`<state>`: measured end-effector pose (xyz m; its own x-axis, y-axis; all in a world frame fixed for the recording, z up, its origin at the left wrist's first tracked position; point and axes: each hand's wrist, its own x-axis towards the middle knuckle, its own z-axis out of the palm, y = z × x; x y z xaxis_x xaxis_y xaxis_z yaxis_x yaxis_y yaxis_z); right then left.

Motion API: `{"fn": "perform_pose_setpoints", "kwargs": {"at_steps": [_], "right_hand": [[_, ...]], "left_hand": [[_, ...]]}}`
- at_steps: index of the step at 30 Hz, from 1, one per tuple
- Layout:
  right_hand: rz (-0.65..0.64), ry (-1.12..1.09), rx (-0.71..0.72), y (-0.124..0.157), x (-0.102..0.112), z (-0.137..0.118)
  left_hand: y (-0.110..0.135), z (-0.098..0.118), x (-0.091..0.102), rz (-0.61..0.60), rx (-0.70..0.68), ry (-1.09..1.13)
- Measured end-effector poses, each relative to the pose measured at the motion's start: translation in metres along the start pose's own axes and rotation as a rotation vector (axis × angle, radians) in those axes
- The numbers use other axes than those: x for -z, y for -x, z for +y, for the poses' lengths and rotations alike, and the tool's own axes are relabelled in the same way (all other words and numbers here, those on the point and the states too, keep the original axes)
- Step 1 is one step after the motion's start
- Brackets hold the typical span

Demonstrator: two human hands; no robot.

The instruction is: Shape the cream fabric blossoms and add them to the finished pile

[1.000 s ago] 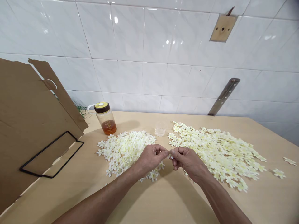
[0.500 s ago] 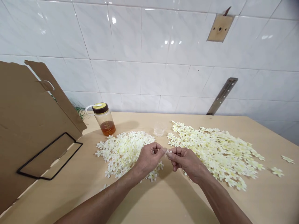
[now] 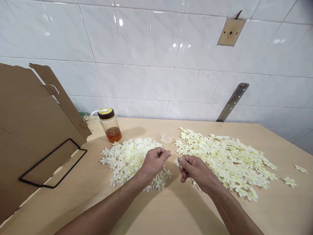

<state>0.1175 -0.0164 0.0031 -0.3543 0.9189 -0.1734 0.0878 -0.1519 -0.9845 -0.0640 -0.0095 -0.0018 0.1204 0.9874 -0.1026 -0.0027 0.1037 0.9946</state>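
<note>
My right hand (image 3: pixel 193 169) pinches a white artificial flower (image 3: pixel 177 162) between thumb and forefinger. To its left, my left hand (image 3: pixel 156 162) is closed in a pinch, a small gap apart from the flower. Whether anything tiny sits between its fingertips I cannot make out. Beneath and behind the left hand lies a heap of white artificial flowers (image 3: pixel 129 156). A wider spread of pale yellow flowers (image 3: pixel 227 160) lies on the right, partly hidden by my right hand. Just beyond my hands stands a small clear cup (image 3: pixel 167 137); its contents are hard to see.
A bottle (image 3: pixel 111 127) with amber liquid stands behind the white heap. On the left, a cardboard sheet (image 3: pixel 31 130) leans beside a black wire frame (image 3: pixel 53 166). Two stray flowers lie near the right of the table (image 3: pixel 156 217). A metal bracket (image 3: pixel 232 102) stands against the tiled wall.
My left hand has drawn a little up and left, away from the flower. My right hand stays in nearly the same place, and more of its flower shows.
</note>
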Motion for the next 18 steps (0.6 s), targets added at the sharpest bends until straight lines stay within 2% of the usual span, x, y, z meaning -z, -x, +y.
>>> {"fn": "perform_pose_setpoints", "kwargs": {"at_steps": [6, 9, 12, 15, 17, 18], "right_hand": [[0.039, -0.004, 0.022, 0.001, 0.0, 0.001], [0.107, -0.048, 0.004, -0.001, 0.002, 0.002], [0.193, -0.043, -0.022, -0.005, 0.004, 0.004], [0.253, 0.096, -0.02, -0.006, 0.003, 0.005], [0.204, 0.18, 0.018, -0.005, -0.002, 0.005], [0.14, 0.198, 0.036, -0.003, -0.005, 0.005]], "left_hand": [[-0.002, 0.006, 0.006, 0.028, 0.179, 0.254], [-0.005, 0.007, 0.009, 0.067, 0.213, 0.349], [-0.009, 0.006, 0.01, 0.099, 0.176, 0.418], [-0.013, 0.005, 0.013, 0.179, 0.101, 0.443], [-0.015, 0.006, 0.016, 0.254, 0.055, 0.443], [-0.017, 0.007, 0.017, 0.285, 0.032, 0.445]]}}
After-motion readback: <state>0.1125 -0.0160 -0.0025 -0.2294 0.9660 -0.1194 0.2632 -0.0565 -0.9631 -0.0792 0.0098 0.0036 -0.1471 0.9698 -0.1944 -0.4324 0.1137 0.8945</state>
